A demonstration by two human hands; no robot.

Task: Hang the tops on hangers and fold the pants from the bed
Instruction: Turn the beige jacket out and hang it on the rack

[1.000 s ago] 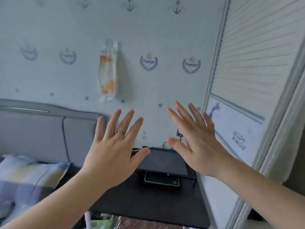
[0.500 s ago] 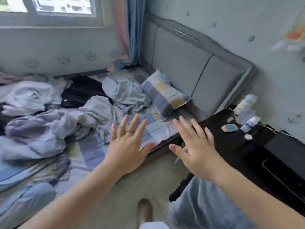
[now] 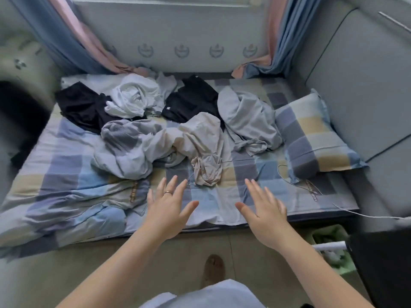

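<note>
Head view: I look down over the bed (image 3: 66, 165) from its near edge.
Left hand (image 3: 165, 210): flat, palm down, fingers straight and spread, a ring (image 3: 168, 192) on one finger. It holds nothing and hangs over the near strip of the checked sheet (image 3: 206, 205).
Right hand (image 3: 265, 213): also flat and spread, palm down, with nothing in it. It is beside the left with a gap between them.
Clothes: a loose heap lies across the middle and far part of the bed, beyond my fingertips.
Beige garment (image 3: 204, 147): nearest, its bunched end just past my left fingertips.
Striped grey garment (image 3: 124, 150): left of the beige one, touching it.
Pale grey garment (image 3: 246, 121): on the right of the heap, near the pillow (image 3: 311, 134).
Middle black garment (image 3: 191, 98): behind the beige one.
Left black garment (image 3: 82, 105): at the heap's far left.
White garment (image 3: 133, 96): crumpled between the two black ones.
Tops or pants: I cannot tell which is which.
Pillow: checked, against the grey padded headboard (image 3: 355, 74).
Curtains: the left curtain (image 3: 66, 34) and right curtain (image 3: 282, 36) hang in the far corners.
Floor (image 3: 66, 270): my foot (image 3: 214, 268) shows between my arms.
Near right: a white cable (image 3: 355, 213), a green basket (image 3: 329, 238) and a dark table (image 3: 384, 263).
</note>
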